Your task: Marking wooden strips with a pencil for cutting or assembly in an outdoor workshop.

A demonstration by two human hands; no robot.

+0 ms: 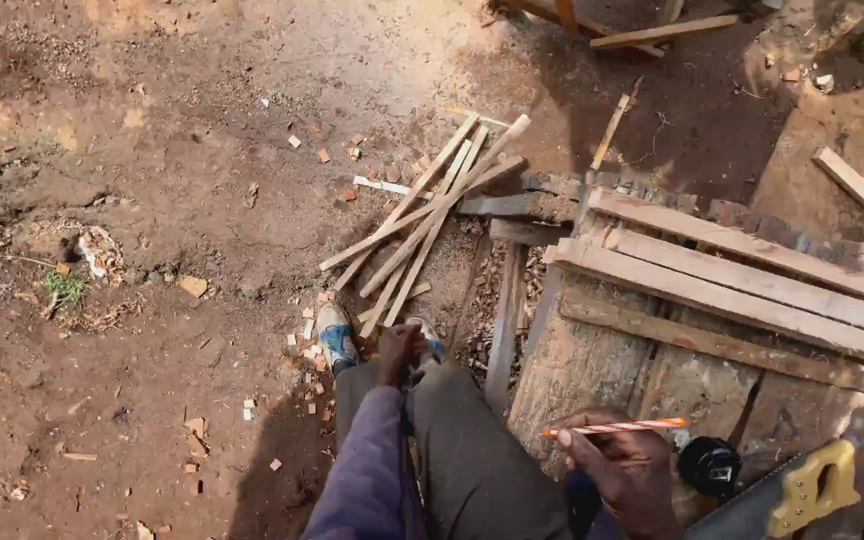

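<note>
Striped pencil (617, 428) in right hand (624, 470); left hand (399, 350) on knee.

The pencil (617, 428) is striped orange and white. The saw handle (810, 486) is yellow. The sleeve (372, 470) is purple, the trousers (472, 460) grey-olive, the shoe (336, 337) blue and white. The ground (152, 150) is reddish-brown dirt; the planks (752, 285) are pale wood.

Bright daylight, strongest on the bare ground (152, 150) from nine to twelve o'clock. Washed-out patch at eleven o'clock. Deep shade toward one o'clock behind the planks (742, 270); a soft dark shadow at six o'clock beside the legs. Mild wide-angle bending toward the edges. Slight compression softness throughout, fine debris smeared.
</note>
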